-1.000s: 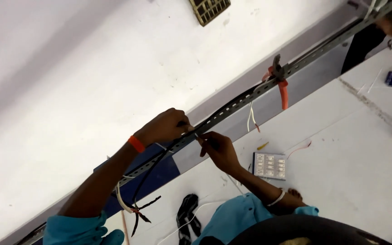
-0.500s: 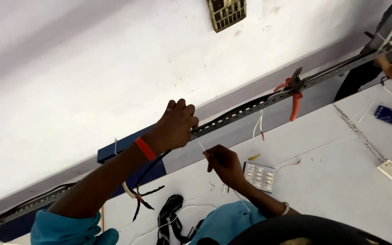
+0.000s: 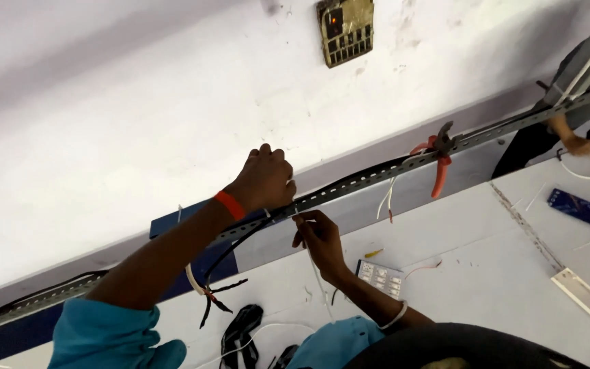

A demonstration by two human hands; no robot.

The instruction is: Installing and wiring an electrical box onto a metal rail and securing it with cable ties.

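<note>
- The wall (image 3: 138, 116) fills the upper part of my view, with a grimy vent plate (image 3: 347, 31) set high in it.
- The white table (image 3: 486, 273) lies below, bare in places.
- A slotted metal rail (image 3: 377, 178) runs slantwise between wall and table, from lower left to upper right.
- My left hand (image 3: 264, 181) is clenched around the rail, holding the black cable (image 3: 240, 239) against it; an orange band sits on that wrist.
- My right hand (image 3: 319, 239) is just under the rail, fingers pinched on a thin white tie (image 3: 317, 273) that hangs down from it.
- Red pliers (image 3: 438, 160) hang on the rail further right.
- A white switch plate (image 3: 380, 278) lies on the table near my right wrist.
- Another person's hand (image 3: 578, 145) holds white wire at the far right.
</note>
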